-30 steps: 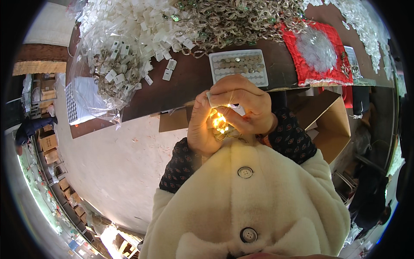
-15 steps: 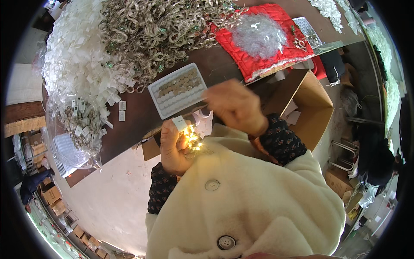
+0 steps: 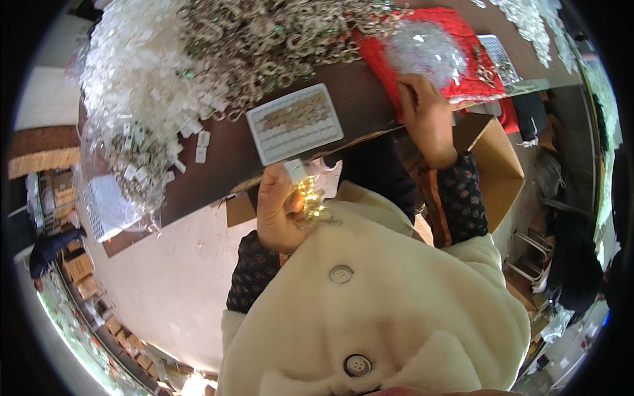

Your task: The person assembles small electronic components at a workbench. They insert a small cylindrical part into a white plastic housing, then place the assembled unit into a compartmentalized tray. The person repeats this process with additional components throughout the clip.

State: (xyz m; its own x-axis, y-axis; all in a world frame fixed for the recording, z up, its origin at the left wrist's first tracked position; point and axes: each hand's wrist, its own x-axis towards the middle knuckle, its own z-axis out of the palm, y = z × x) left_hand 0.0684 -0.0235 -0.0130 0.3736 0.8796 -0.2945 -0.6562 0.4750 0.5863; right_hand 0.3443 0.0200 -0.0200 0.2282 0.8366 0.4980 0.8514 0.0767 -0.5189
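Observation:
My left hand (image 3: 276, 214) is closed around a small bundle of string lights (image 3: 312, 198), glowing warm yellow in front of my cream coat. Their white battery box (image 3: 294, 171) sticks up between my thumb and fingers. My right hand (image 3: 428, 125) reaches to the near edge of a red quilted cloth (image 3: 378, 56). Its fingers are curled together in a pinch beside a heap of clear plastic strands (image 3: 426, 53); anything between the fingertips is too small to make out. A white ridged tray (image 3: 297, 146) with rows of small round discs (image 3: 295, 112) lies beyond my left hand.
White battery boxes (image 3: 142, 63) form a large heap at the far left, beside a tangled pile of unlit string lights (image 3: 264, 46). A clear bag (image 3: 132, 155) sits at the table's left end. An open cardboard box (image 3: 498, 171) stands below the edge at right.
My right hand has moved away from the tray's right side, toward the red cloth and the strands. My left hand still holds the lit string lights. The whole view has shifted slightly.

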